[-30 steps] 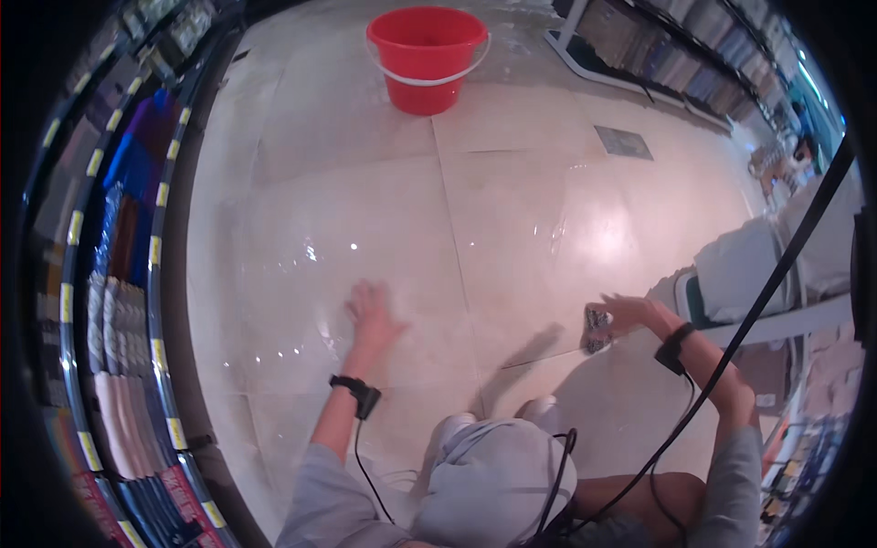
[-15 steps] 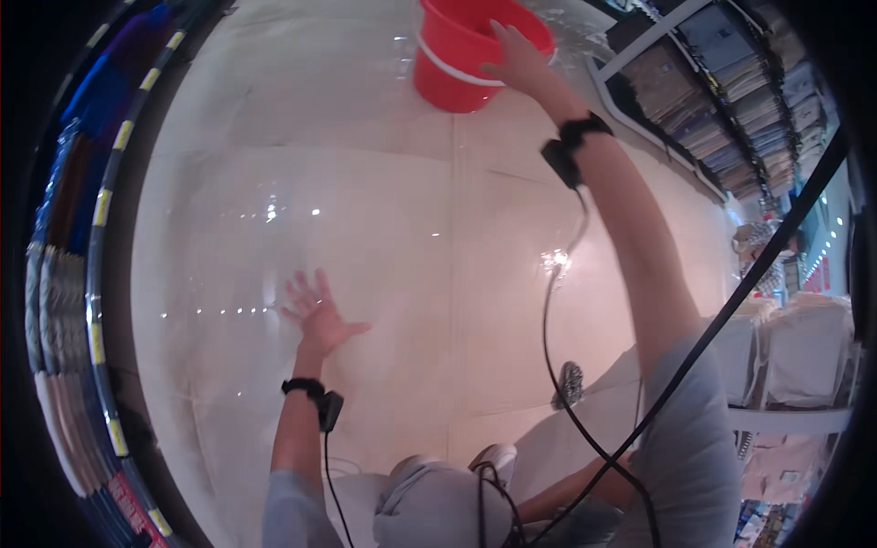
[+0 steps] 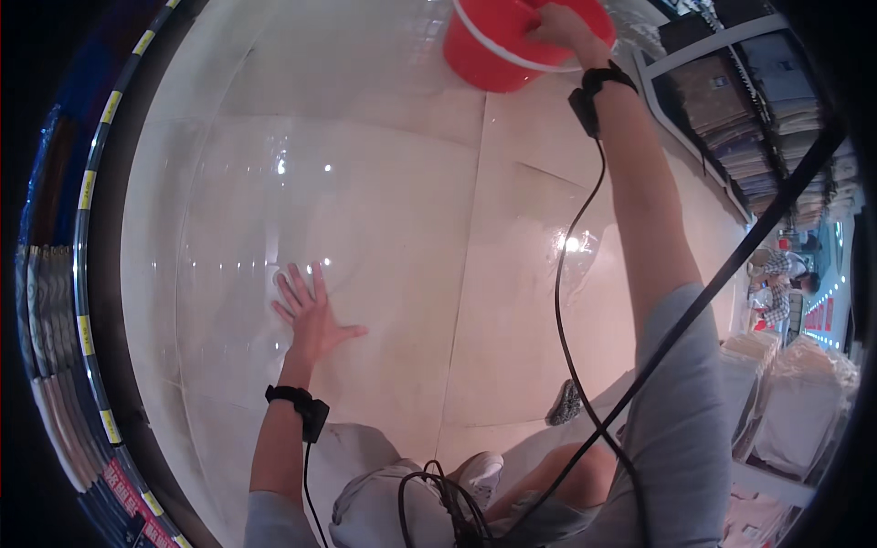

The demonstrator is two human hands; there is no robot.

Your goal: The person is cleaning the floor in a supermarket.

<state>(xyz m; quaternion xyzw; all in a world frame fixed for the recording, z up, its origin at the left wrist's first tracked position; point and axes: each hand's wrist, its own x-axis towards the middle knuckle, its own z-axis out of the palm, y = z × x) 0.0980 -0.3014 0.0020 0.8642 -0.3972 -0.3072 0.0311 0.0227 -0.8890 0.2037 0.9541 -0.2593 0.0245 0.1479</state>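
Note:
My left hand (image 3: 315,315) is open, fingers spread, palm down on or just above the shiny wet floor (image 3: 384,228). Up ahead to the right, my right hand (image 3: 562,27) reaches over the rim into a red bucket (image 3: 489,64) with a white band around it. Its thumb and fingers come together low inside the bucket; what they hold, if anything, is hidden. A grey, fuzzy clump like a steel-wool scourer (image 3: 565,404) lies on the floor near my bent right knee (image 3: 585,475).
A rail with yellow marks (image 3: 87,187) and stacked fabrics line the left. Shelves of folded textiles (image 3: 722,87) stand right, with plastic-wrapped goods (image 3: 804,402) lower down. A black cable (image 3: 559,301) trails from my right wrist. A person (image 3: 784,283) is at the far right.
My right hand has gone from open above the bucket to down inside it, its fingers drawing together. The left hand stays spread in nearly the same place. The view has shifted slightly.

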